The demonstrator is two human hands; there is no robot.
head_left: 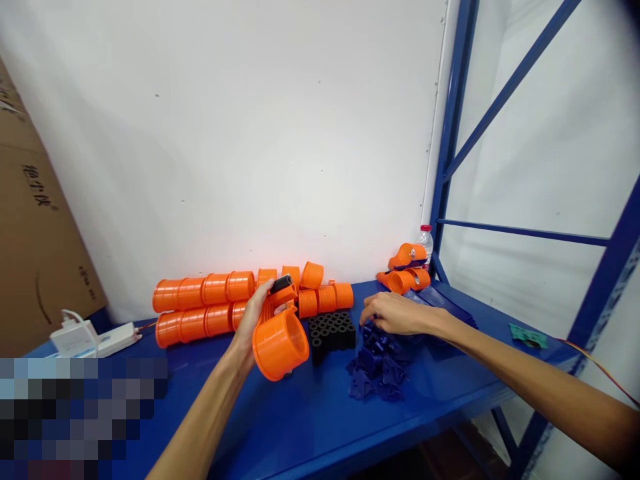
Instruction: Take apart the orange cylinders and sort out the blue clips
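My left hand is closed around an orange plastic part with a round, open cup tilted towards me. A black foam tube sticks out at the top of that grip. Over a heap of small dark blue plastic parts, my right hand reaches down with bent, drawn-together fingers. Its fingertips meet the top of the heap, and whatever lies between them is hidden. Between the hands stands a block of black foam tubes, mostly upright with their holes showing.
Rows of orange cups lie along the wall. At the back right are orange assemblies and a bottle. Blue curved sheets lie beyond my right hand. A green board, white power strip, carton and blue frame border the table.
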